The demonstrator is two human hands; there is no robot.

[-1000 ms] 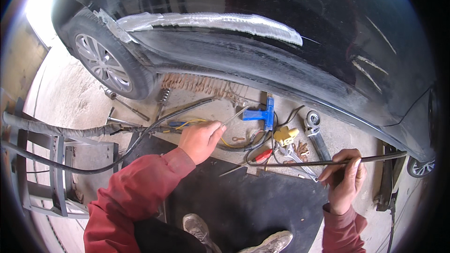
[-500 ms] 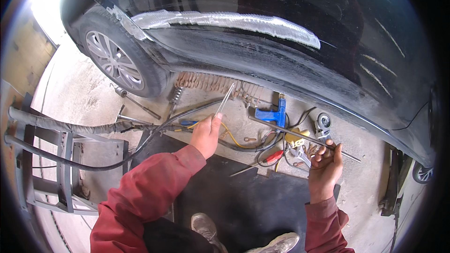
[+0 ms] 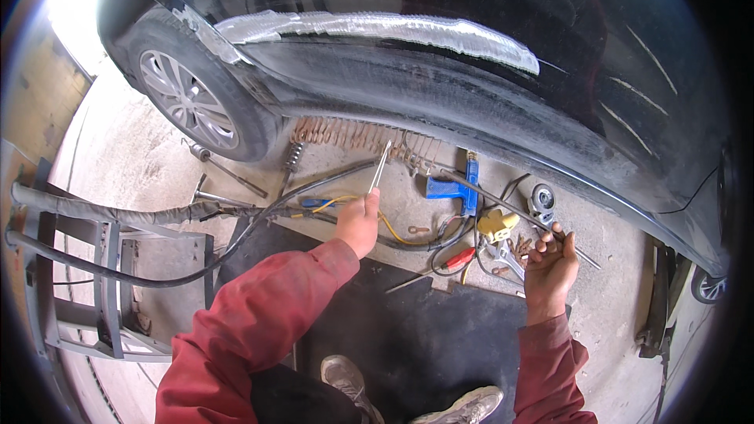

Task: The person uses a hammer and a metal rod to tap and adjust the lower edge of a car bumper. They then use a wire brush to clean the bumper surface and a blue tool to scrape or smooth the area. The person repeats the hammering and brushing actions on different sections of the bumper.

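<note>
My left hand (image 3: 359, 225) is closed round a pair of slim, bright metal prongs (image 3: 381, 166) that look like tweezers. They point up toward the row of rusty spring-like coils (image 3: 338, 133) along the car's lower edge. At right, my right hand (image 3: 551, 268) has its fingers curled round a long thin metal rod (image 3: 510, 208). This rod slants from beside the blue pistol-grip tool (image 3: 471, 188) down to the right past my fingers. Above both hands, the dark car's side panel (image 3: 471, 94) carries a long, bare, sanded silver strip (image 3: 377, 25).
On the floor lie a red-handled screwdriver (image 3: 459, 260), a yellow tool part (image 3: 498, 224), an angle grinder (image 3: 542, 200) and a slide hammer (image 3: 228, 169). Black cables (image 3: 259, 235) run left to a metal cart (image 3: 110, 283). A black mat (image 3: 393, 330) lies under my shoes.
My left hand has moved slightly right and down, still holding the prongs. My right hand has tipped a little, and the rod's far end has risen up and right, toward the blue tool.
</note>
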